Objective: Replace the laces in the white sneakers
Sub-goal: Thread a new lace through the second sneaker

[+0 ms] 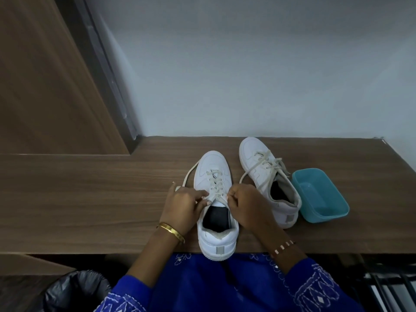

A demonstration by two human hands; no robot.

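Observation:
A white sneaker (211, 167) stands on the wooden desk (90, 199) in front of me, toe pointing away, its heel over the front edge. Off-white laces (216, 183) cross its eyelets. My left hand (182, 206) pinches the lace at the top left eyelets, and a loose lace loop runs out to the left of the toe. My right hand (245, 203) pinches the lace at the top right eyelets. A second white sneaker (265, 174) with loosely threaded laces lies to the right, angled.
A teal plastic tub (322, 194) sits right of the second sneaker. A bin with a black liner (74, 289) stands below the desk at left. A wooden panel rises at the back left, and a wall stands behind the desk.

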